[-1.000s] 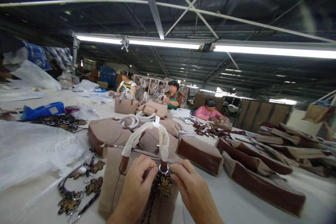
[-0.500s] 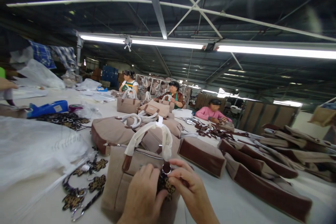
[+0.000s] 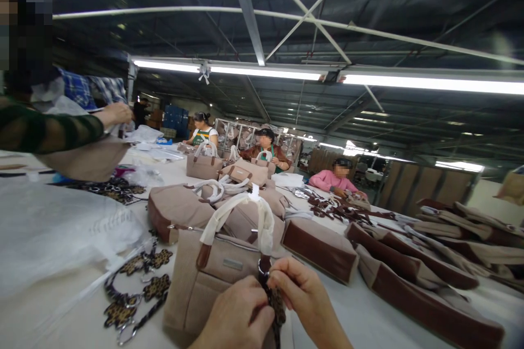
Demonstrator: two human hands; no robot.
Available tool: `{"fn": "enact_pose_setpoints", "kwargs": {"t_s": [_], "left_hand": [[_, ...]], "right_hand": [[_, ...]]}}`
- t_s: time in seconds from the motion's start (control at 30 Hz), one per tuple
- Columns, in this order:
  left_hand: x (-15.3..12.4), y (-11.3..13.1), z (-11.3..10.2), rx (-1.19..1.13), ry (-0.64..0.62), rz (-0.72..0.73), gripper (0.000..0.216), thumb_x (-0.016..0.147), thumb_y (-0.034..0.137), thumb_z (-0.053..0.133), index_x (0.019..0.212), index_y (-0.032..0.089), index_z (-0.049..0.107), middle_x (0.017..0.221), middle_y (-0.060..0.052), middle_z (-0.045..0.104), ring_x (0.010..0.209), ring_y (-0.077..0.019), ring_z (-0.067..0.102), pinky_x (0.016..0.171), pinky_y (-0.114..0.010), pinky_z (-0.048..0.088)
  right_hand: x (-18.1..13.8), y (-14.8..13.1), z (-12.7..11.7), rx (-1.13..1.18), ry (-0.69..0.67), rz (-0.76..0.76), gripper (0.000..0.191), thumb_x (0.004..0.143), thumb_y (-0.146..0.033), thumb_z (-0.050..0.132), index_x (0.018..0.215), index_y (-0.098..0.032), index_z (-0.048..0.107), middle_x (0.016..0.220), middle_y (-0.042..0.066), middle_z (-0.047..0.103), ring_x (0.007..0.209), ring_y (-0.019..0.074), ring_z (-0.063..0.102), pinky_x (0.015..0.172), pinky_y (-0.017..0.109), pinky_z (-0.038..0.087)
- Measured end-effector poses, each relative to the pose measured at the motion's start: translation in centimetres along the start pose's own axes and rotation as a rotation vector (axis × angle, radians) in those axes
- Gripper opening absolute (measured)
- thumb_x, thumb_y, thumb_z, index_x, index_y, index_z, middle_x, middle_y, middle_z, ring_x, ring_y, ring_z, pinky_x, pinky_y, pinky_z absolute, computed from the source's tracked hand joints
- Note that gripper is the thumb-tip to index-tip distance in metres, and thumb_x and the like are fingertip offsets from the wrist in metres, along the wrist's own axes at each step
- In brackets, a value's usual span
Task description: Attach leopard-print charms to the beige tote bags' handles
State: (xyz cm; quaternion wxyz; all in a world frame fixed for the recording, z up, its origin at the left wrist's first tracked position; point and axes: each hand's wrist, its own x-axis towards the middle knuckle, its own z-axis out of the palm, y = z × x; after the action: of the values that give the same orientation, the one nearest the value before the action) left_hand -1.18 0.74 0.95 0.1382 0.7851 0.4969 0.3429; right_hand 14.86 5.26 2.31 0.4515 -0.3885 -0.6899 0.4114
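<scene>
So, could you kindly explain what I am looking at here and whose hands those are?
This one picture comes from a camera worn on a person's head, looking forward and down, so the two hands at the bottom are the wearer's own; there is no machine. The left hand and right hand both pinch a leopard-print charm by the handle of an upright beige bag. It stands on a white table. To its left lie more charms and a plastic sheet; behind and right of it lie more bags. The striped sleeve at far left is a co-worker's, and three more people sit across the table.
</scene>
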Motion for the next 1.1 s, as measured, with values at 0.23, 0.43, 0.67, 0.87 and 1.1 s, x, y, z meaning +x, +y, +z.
{"fn": "enact_pose_setpoints", "kwargs": {"t_s": [0.23, 0.43, 0.67, 0.87, 1.1], "left_hand": [[-0.4, -1.2, 5.0, 0.289, 0.345, 0.098, 0.026, 0.084, 0.011, 0.049, 0.098, 0.026, 0.064, 0.098, -0.006, 0.062, 0.086, -0.023, 0.061, 0.07, -0.031, 0.05], [1.6, -1.2, 7.2, 0.336, 0.604, 0.073, 0.016, 0.081, 0.011, 0.05, 0.09, 0.022, 0.058, 0.088, -0.007, 0.063, 0.078, -0.0244, 0.061, 0.065, -0.034, 0.048], [1.6, -1.3, 4.0, 0.073, 0.352, -0.07, 0.033, 0.078, 0.004, 0.047, 0.107, 0.018, 0.055, 0.094, -0.008, 0.07, 0.088, -0.0265, 0.067, 0.075, -0.036, 0.05], [1.4, -0.9, 0.8, -0.252, 0.17, -0.234, 0.034, 0.075, 0.004, 0.051, 0.105, 0.019, 0.056, 0.088, -0.003, 0.068, 0.084, -0.0221, 0.065, 0.071, -0.03, 0.044], [1.1, -1.3, 1.7, -0.214, 0.182, -0.166, 0.044, 0.069, 0.004, 0.049, 0.11, 0.02, 0.057, 0.091, -0.003, 0.067, 0.088, -0.0221, 0.063, 0.078, -0.032, 0.043]], "right_hand": [[-0.4, 0.4, -0.7, -0.056, -0.013, -0.042, 0.039, 0.086, -0.056, 0.06, 0.075, -0.018, 0.06, 0.061, -0.002, 0.055, 0.049, 0.0101, 0.042, 0.047, 0.023, 0.031], [0.4, 0.2, -0.8, 0.02, 0.004, -0.007, 0.038, 0.081, -0.056, 0.062, 0.077, -0.019, 0.053, 0.064, -0.001, 0.06, 0.045, 0.0088, 0.039, 0.044, 0.022, 0.027], [-0.1, -0.3, -1.3, -0.447, -0.062, -0.142, 0.025, 0.085, -0.036, 0.05, 0.067, -0.019, 0.057, 0.063, -0.001, 0.057, 0.062, 0.0149, 0.05, 0.059, 0.026, 0.033], [-0.2, -1.3, -0.7, -0.704, -0.071, -0.156, 0.015, 0.078, -0.013, 0.049, 0.065, -0.019, 0.055, 0.064, -0.002, 0.056, 0.063, 0.0147, 0.05, 0.06, 0.026, 0.027], [0.5, -2.1, 0.1, -0.77, -0.045, -0.121, 0.018, 0.072, -0.005, 0.05, 0.061, -0.019, 0.052, 0.06, -0.003, 0.055, 0.062, 0.014, 0.049, 0.059, 0.027, 0.025]]}}
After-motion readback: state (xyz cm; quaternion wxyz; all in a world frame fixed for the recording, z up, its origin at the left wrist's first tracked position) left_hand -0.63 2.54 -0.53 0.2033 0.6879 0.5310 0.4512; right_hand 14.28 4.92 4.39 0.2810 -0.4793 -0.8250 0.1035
